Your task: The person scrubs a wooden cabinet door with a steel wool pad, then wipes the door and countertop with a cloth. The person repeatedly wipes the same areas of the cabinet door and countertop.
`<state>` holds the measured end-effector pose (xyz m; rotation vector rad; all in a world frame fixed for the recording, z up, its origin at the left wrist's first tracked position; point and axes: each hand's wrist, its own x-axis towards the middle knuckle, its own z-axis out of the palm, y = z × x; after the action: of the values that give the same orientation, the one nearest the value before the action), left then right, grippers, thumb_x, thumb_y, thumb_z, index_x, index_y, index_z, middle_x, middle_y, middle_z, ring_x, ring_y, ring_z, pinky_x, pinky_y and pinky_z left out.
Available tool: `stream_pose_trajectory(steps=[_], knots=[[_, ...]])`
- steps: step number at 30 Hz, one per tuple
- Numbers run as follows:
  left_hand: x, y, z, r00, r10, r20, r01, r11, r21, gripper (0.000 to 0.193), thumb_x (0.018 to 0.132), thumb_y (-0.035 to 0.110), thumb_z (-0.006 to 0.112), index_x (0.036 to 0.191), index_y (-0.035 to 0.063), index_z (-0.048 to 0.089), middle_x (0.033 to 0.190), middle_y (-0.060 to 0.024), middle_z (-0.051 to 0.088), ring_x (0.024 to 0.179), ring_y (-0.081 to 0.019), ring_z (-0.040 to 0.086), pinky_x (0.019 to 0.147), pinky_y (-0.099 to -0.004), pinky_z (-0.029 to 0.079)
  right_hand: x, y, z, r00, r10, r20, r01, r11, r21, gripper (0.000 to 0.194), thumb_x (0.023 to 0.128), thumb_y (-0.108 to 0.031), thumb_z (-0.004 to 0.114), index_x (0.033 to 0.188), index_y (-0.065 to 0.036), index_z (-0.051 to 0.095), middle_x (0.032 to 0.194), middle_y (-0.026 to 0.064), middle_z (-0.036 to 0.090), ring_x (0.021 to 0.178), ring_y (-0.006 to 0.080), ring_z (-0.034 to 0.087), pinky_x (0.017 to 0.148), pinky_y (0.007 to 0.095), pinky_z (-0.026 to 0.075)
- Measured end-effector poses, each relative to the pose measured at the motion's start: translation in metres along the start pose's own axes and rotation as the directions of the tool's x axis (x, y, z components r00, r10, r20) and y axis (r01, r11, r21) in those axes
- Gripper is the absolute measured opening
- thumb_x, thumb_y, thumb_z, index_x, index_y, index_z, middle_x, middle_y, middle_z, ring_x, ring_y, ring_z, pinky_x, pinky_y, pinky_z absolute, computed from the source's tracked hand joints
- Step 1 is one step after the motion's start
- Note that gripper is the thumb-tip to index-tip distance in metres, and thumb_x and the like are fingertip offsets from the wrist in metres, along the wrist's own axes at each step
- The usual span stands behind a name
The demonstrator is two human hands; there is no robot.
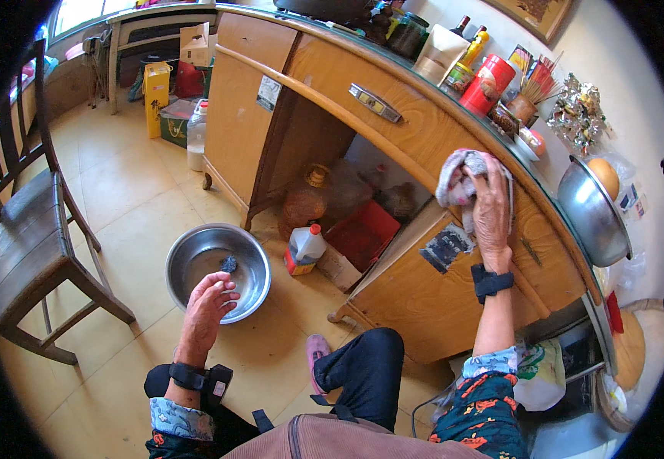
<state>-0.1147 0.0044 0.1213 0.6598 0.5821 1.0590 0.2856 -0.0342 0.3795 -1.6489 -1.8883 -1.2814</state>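
My right hand [490, 212] presses a crumpled pink-and-white cloth [461, 178] against the front of a wooden cabinet [424, 132], near its top edge and right of a metal drawer handle [375, 103]. My left hand [211, 301] is held in the air, fingers loosely curled and apart, with nothing in it. In the picture it overlaps the near rim of a metal basin [260, 304] on the floor. Inside the basin lies a small dark scouring pad [229, 264]. A torn dark sticker [447, 248] is on the cabinet door below the cloth.
A wooden chair [33, 241] stands at left. The open cabinet bay holds a large jug [303, 201] and a red box [366, 235]; a white jug with a red cap [307, 246] stands before it. Jars, a red canister [487, 86] and a metal bowl [593, 212] sit on top.
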Motion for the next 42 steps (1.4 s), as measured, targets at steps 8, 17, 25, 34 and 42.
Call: stream_pose_trajectory(steps=[8,17,25,34,42], knots=[[0.017,-0.004,0.018,1.000,-0.020,0.012,0.020,1.000,0.005,0.019,0.091,0.020,0.055,0.108,0.0099,0.055,0.093,-0.0012,0.059,0.086,-0.0141,0.060,0.076,-0.0267,0.048,0.068,-0.026,0.064,0.983,-0.112,-0.143,0.140,0.970,0.201,0.031,0.080,-0.001,0.052,0.110,-0.006,0.059,0.126,0.0124,0.049,0.120,0.0312,0.045,0.103,0.0377,0.036],[0.061,-0.036,0.040,0.998,-0.053,0.014,0.052,0.998,0.036,0.021,0.091,0.021,0.056,0.108,0.0106,0.055,0.094,-0.0018,0.059,0.086,-0.0149,0.059,0.075,-0.0275,0.048,0.088,0.003,0.111,0.953,-0.213,-0.217,0.271,0.919,0.286,0.027,0.081,0.000,0.051,0.106,-0.002,0.060,0.125,0.0152,0.051,0.117,0.0329,0.048,0.100,0.0373,0.038],[0.051,-0.050,0.053,0.998,-0.057,0.004,0.056,0.996,0.073,0.023,0.090,0.022,0.055,0.111,0.0118,0.054,0.097,-0.0011,0.060,0.087,-0.0152,0.059,0.077,-0.0289,0.047,-0.001,0.061,0.029,0.986,-0.121,-0.118,0.141,0.973,0.185,0.032,0.078,0.000,0.051,0.108,-0.008,0.060,0.122,0.0146,0.052,0.118,0.0325,0.047,0.101,0.0388,0.037],[0.038,-0.063,0.044,0.998,-0.060,0.028,0.058,0.996,0.063,0.023,0.090,0.022,0.055,0.111,0.0123,0.054,0.098,-0.0002,0.060,0.088,-0.0143,0.058,0.078,-0.0287,0.046,-0.140,0.086,-0.050,0.993,0.082,0.087,-0.084,0.996,0.028,0.030,0.078,-0.001,0.051,0.105,-0.005,0.063,0.128,0.0125,0.049,0.122,0.0319,0.045,0.103,0.0391,0.036],[0.024,-0.057,0.033,0.998,-0.046,-0.041,0.051,0.991,0.122,0.021,0.090,0.022,0.055,0.109,0.0127,0.055,0.099,-0.0005,0.061,0.087,-0.0137,0.058,0.078,-0.0282,0.046,-0.203,0.067,-0.090,0.941,0.283,0.183,-0.292,0.956,0.020,0.029,0.076,0.005,0.050,0.098,-0.004,0.067,0.126,0.0148,0.051,0.118,0.0338,0.047,0.101,0.0399,0.038]])
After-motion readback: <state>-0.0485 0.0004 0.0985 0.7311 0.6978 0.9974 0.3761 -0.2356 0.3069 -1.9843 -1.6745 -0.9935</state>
